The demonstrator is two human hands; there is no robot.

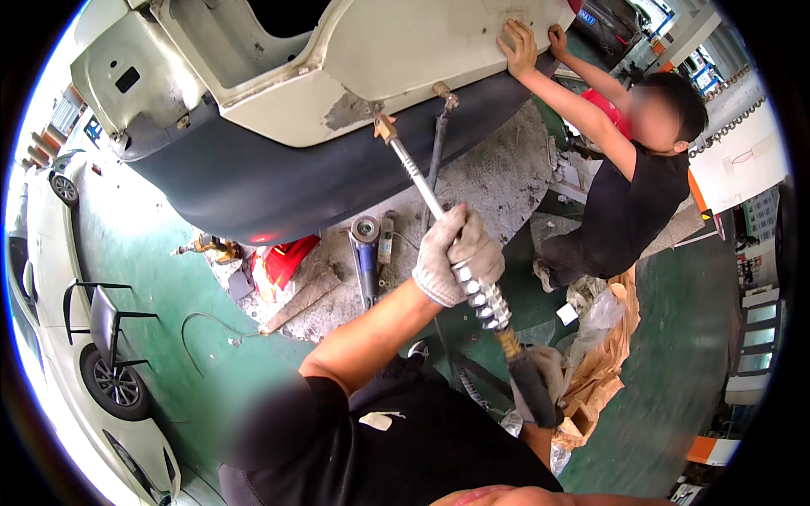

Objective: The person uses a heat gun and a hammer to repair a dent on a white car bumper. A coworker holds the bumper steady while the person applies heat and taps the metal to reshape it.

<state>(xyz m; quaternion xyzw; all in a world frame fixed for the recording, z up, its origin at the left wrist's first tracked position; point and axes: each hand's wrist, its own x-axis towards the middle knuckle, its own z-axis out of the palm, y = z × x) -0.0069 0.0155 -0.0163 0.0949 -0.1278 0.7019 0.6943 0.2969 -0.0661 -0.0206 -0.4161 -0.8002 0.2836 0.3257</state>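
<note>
The head view shows the rod tool (483, 304) slanting up to the pale body panel (405, 51), its brassy tip (386, 128) by a grey patch (348, 110). The left hand (460, 257) wraps its shaft (415, 173); the right hand (553, 371) grips its black handle (528, 390). Work looks under way: 1 cable fitting (444, 91) sits against the panel, and the patch looks unfinished. Beyond, a co-worker (637, 198) reaches to the panel. Whether the tip is attached is hard to tell; the right fingers are partly hidden, and the panel's top is cut off.
</note>
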